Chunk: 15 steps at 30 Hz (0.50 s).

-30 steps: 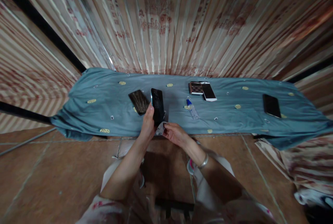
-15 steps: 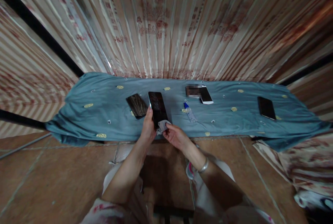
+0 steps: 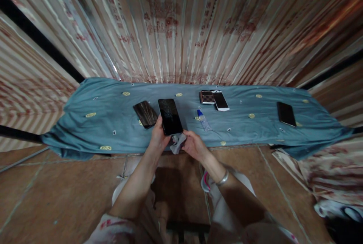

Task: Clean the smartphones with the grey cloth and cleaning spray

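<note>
Left hand (image 3: 159, 135): grip closed on the lower left edge of a dark phone (image 3: 170, 117), frame centre. Right hand (image 3: 195, 145): grip holding a crumpled grey cloth (image 3: 177, 142) at the phone's bottom end. Blue-draped tabletop (image 3: 244, 134) — striped-looking phone (image 3: 145, 114) just left; blue-capped bottle (image 3: 204, 122) right of centre; black device (image 3: 286, 114) farther right.

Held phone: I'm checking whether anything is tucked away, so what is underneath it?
Crumpled grey cloth shows at the lower end of the held phone, between the left hand and right hand. The phone itself covers its back and anything directly behind.
</note>
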Each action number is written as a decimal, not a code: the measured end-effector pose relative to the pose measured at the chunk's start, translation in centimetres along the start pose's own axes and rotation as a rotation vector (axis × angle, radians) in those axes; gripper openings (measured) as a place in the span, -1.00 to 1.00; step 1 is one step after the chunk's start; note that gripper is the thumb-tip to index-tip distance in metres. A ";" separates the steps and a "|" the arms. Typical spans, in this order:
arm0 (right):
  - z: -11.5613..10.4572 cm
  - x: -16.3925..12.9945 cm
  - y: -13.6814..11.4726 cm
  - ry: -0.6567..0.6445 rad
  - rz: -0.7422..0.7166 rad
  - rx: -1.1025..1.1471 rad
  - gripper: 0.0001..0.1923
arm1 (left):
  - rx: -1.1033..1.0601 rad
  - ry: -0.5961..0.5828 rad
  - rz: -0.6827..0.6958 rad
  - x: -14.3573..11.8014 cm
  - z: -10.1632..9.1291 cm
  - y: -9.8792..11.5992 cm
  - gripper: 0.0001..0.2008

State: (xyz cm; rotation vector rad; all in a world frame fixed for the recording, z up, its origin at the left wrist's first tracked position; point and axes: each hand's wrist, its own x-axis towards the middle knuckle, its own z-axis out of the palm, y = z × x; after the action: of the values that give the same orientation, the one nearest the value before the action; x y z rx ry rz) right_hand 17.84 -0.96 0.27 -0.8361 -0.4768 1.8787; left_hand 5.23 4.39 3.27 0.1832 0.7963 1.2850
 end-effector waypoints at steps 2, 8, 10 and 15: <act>-0.2 0.0 -0.2 0.074 -0.040 -0.014 -0.75 | 0.000 -0.011 0.010 -0.2 0.4 -0.3 -0.73; -0.8 -0.2 -0.8 0.208 -0.113 -0.026 -0.61 | 0.012 -0.007 -0.103 -0.7 1.9 -0.9 -0.62; -1.1 -0.5 -1.0 0.230 -0.128 -0.021 -0.60 | 0.022 -0.026 -0.119 -0.8 2.3 -1.1 -0.64; -2.2 -1.2 -2.1 0.281 -0.180 -0.003 -0.60 | 0.091 -0.087 -0.143 -1.1 3.0 -2.4 -0.70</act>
State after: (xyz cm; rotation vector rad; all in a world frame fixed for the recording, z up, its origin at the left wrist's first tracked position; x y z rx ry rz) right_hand 21.16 -1.19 0.53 -1.0071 -0.3661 1.5663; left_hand 8.87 3.58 4.57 0.2492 0.7805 1.0998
